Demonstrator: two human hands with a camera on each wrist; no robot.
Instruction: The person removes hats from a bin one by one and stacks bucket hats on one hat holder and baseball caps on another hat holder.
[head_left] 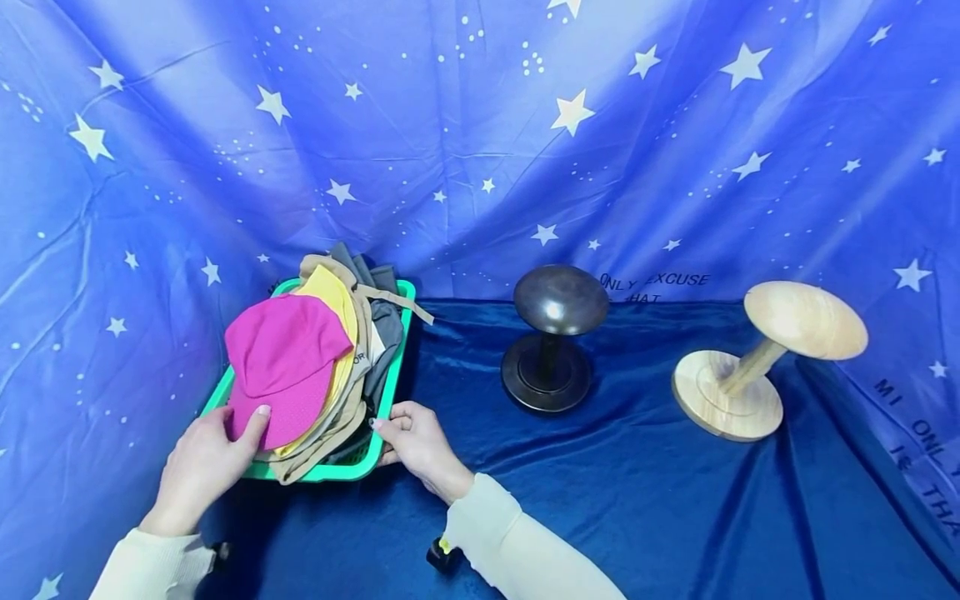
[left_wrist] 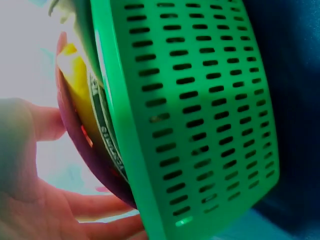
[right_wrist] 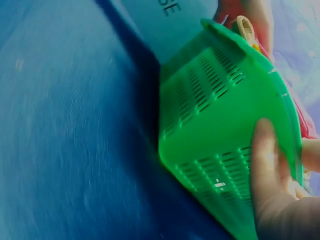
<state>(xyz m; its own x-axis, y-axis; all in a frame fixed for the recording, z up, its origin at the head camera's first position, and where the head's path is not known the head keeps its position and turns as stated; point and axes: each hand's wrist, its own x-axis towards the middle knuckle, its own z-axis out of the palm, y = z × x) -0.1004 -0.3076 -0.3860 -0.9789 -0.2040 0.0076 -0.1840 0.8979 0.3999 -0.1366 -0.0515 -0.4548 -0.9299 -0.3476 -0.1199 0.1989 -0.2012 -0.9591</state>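
A green slotted basket [head_left: 330, 473] at the left holds a stack of caps and hats. On top lies a magenta cap [head_left: 281, 346], its brim toward me. My left hand [head_left: 206, 467] pinches that brim at its left edge, thumb on top; the left wrist view shows its fingers [left_wrist: 100, 206] at the cap's edge beside the basket rim. With my right hand [head_left: 420, 446] I grip the basket's right front rim, the thumb [right_wrist: 264, 155] against the outer wall in the right wrist view. Under the magenta cap show a yellow cap [head_left: 327, 287] and tan hats [head_left: 352, 412].
A dark round-topped hat stand [head_left: 561, 300] stands right of the basket, and a pale wooden hat stand [head_left: 806, 321] farther right. Dark blue cloth [head_left: 600, 500] covers the table. A starry blue curtain [head_left: 465, 150] hangs behind. Grey headwear [head_left: 386, 333] fills the basket's right side.
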